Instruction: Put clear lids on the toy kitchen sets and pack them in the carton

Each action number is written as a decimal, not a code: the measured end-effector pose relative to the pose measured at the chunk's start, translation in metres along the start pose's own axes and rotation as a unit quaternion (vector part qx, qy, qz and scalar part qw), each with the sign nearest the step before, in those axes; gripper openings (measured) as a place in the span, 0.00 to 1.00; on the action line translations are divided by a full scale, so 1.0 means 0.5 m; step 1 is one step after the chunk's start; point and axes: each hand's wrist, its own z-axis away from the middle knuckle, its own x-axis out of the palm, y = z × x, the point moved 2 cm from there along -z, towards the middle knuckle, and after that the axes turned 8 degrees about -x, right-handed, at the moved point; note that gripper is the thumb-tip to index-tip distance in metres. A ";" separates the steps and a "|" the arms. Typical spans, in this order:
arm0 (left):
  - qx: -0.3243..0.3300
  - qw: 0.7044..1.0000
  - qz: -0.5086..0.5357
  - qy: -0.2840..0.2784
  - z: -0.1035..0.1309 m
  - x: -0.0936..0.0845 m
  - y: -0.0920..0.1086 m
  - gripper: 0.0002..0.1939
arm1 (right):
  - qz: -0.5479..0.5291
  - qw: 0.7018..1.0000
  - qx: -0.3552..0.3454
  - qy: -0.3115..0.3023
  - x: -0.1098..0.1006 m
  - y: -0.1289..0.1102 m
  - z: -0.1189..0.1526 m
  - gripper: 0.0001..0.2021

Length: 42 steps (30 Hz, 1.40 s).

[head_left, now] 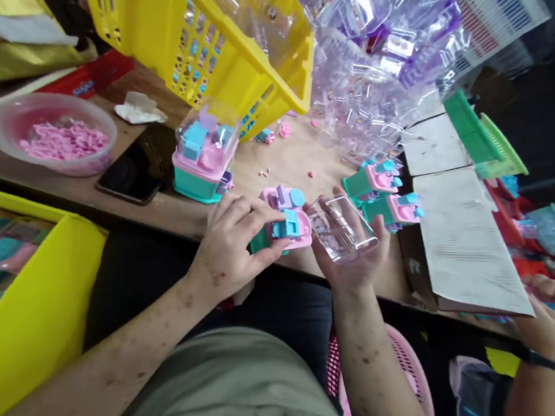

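Across the table (296, 152): toys, tubs and loose bits lie spread from my left to my right.
Crate (43, 308): yellow, at my left, with rows of toys lying inside.
Basket (244, 51): yellow, tilted, at the far side, with more toys showing through its holes.
Pile (357, 72): clear plastic, some purple among it, heaped right of the basket.
Left hand (226, 244): palm down, fingers nearly closed, thumb and fingertips on the blue part of an uncovered toy (303, 232).
Right hand (354, 266): palm up, fingers loosely curled about a clear cover (337, 231), just beside that toy.
Finished look: one toy (201, 156) near the basket wears its cover; I judge that one the most complete.
Bare tops: the toy at my left hand and two others, the rear toy (369, 181) and front toy (390, 208), are uncovered. By my count, those three lack covers, while the crate's are too blurred for me to check.
Bowl (87, 164): at the left, holding small pink pieces (67, 142).
Phone (137, 167): flat between bowl and covered toy.
Crumbs: a few pink bits (312, 174) lie loose on the table.
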 end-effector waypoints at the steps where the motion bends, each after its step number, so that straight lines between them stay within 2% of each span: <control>1: -0.003 1.000 -0.005 0.001 -0.001 -0.003 0.006 0.11 | -0.027 1.000 -0.004 0.000 0.000 0.008 0.003 0.41; 4: 0.008 1.000 -0.001 0.014 -0.003 -0.019 0.025 0.04 | -0.112 0.994 -0.004 0.018 -0.006 0.024 0.007 0.36; 7: 0.014 0.999 0.016 0.027 -0.005 -0.043 0.043 0.04 | -0.161 0.986 0.011 0.047 -0.008 0.037 0.008 0.36; 10: 0.026 0.999 -0.025 -0.012 -0.011 -0.057 0.057 0.07 | -0.181 0.980 0.025 0.077 -0.005 0.055 0.006 0.39; 13: 0.030 0.994 -0.079 -0.063 -0.018 -0.055 0.066 0.16 | -0.182 0.979 0.017 0.086 -0.001 0.074 0.002 0.42; 16: 0.009 0.994 -0.084 -0.071 -0.018 -0.048 0.066 0.06 | -0.164 0.985 -0.012 0.056 -0.001 0.087 -0.001 0.43; 18: 0.001 0.994 -0.087 -0.064 -0.007 -0.046 0.056 0.05 | -0.156 0.987 -0.033 0.034 -0.003 0.093 -0.001 0.42; 21: 0.005 0.985 -0.170 -0.036 0.029 -0.044 0.011 0.25 | -0.175 0.983 -0.056 0.029 -0.005 0.094 0.002 0.39; 23: -0.001 0.965 -0.257 -0.047 0.062 -0.041 -0.036 0.32 | -0.176 0.982 -0.063 0.029 -0.008 0.093 0.004 0.40; 25: -0.018 0.946 -0.316 -0.073 0.092 -0.038 -0.080 0.30 | -0.158 0.985 -0.064 0.020 -0.012 0.091 0.006 0.42; 27: -0.030 0.944 -0.324 -0.060 0.115 -0.041 -0.102 0.29 | -0.152 0.986 -0.063 0.011 -0.016 0.092 0.006 0.43; 29: -0.035 0.951 -0.307 -0.025 0.133 -0.048 -0.095 0.29 | -0.169 0.984 -0.061 0.013 -0.021 0.094 0.005 0.42; 30: -0.033 0.953 -0.300 -0.032 0.141 -0.050 -0.083 0.27 | -0.174 0.983 -0.061 0.016 -0.023 0.097 0.005 0.41; 31: -0.027 0.953 -0.296 -0.068 0.150 -0.049 -0.068 0.24 | -0.173 0.983 -0.062 0.018 -0.025 0.099 0.004 0.41; 32: -0.018 0.946 -0.296 -0.132 0.160 -0.045 -0.053 0.19 | -0.164 0.984 -0.065 0.020 -0.026 0.101 0.004 0.40; 34: 0.000 0.909 -0.306 -0.283 0.180 -0.030 -0.026 0.10 | -0.143 0.987 -0.072 0.024 -0.026 0.104 0.002 0.40; 35: 0.007 0.886 -0.313 -0.342 0.189 -0.021 -0.016 0.08 | -0.144 0.986 -0.075 0.025 -0.024 0.104 0.000 0.40; 38: 0.010 0.840 -0.331 -0.430 0.193 0.008 -0.003 0.07 | -0.217 0.973 -0.072 0.038 -0.013 0.103 -0.002 0.36; 42: -0.023 0.806 -0.295 -0.512 0.182 0.041 0.003 0.09 | -0.307 0.948 -0.056 0.070 -0.001 0.098 0.003 0.30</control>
